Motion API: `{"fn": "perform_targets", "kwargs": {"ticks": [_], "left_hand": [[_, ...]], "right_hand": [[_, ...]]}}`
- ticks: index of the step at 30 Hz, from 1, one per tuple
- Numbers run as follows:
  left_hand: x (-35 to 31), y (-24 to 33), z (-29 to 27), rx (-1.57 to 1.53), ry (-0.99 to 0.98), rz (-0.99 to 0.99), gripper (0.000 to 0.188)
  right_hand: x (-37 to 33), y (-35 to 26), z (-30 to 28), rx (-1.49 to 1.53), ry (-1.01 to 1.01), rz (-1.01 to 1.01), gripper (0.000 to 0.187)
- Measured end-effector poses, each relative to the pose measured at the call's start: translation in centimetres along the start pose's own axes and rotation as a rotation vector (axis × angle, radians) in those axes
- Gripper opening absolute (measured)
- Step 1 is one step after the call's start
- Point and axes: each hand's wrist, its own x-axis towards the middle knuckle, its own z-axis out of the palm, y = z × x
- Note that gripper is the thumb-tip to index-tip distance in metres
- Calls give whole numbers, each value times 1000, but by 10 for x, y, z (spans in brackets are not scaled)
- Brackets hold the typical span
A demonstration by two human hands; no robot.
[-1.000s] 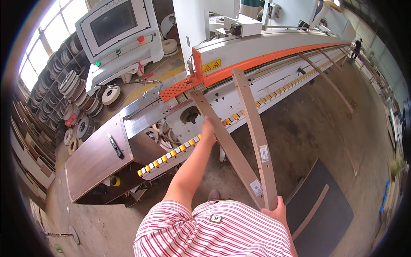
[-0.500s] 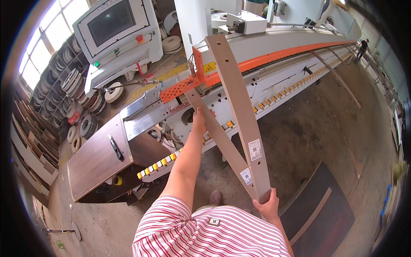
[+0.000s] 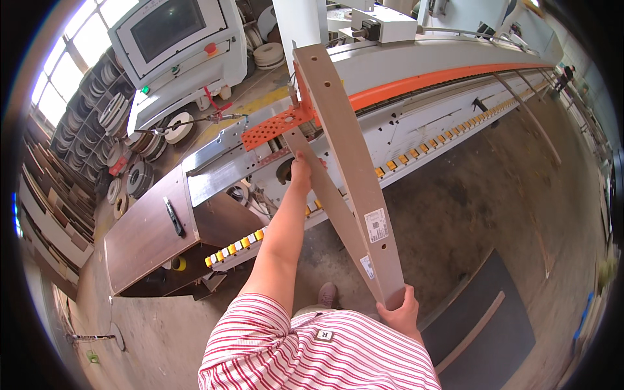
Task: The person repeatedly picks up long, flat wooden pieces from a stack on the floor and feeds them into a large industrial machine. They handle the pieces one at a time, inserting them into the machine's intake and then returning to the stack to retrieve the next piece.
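Observation:
Two long, narrow brown boards slant away from me and meet at their near ends. My right hand (image 3: 402,311) is closed around that near end. The upper board (image 3: 349,149) has drilled holes and a white label (image 3: 376,225). My left hand (image 3: 301,172) grips the lower board (image 3: 329,203) near its far end, close to the machine's perforated orange guard (image 3: 276,127). Part of the lower board and its label are hidden behind the upper one.
A long machine with an orange rail (image 3: 416,88) and yellow rollers (image 3: 429,147) runs to the far right. A utility knife (image 3: 174,218) lies on a brown cabinet (image 3: 140,237) at left. Dark panels (image 3: 497,325) lie at lower right. A control console (image 3: 175,49) stands behind.
The upper board's far end has swung left across the orange guard. My right hand has shifted slightly left with the near ends. My left hand keeps its grip, and the view has turned a little.

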Motion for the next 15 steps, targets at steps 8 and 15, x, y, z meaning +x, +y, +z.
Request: {"fn": "perform_targets", "kwargs": {"ticks": [8, 15], "left_hand": [[36, -26, 31, -57, -79, -6, 52], [94, -68, 79, 142, 64, 104, 52]], "right_hand": [[30, 13, -26, 22, 29, 36, 63], [68, 15, -66, -127, 70, -54, 64]]}}
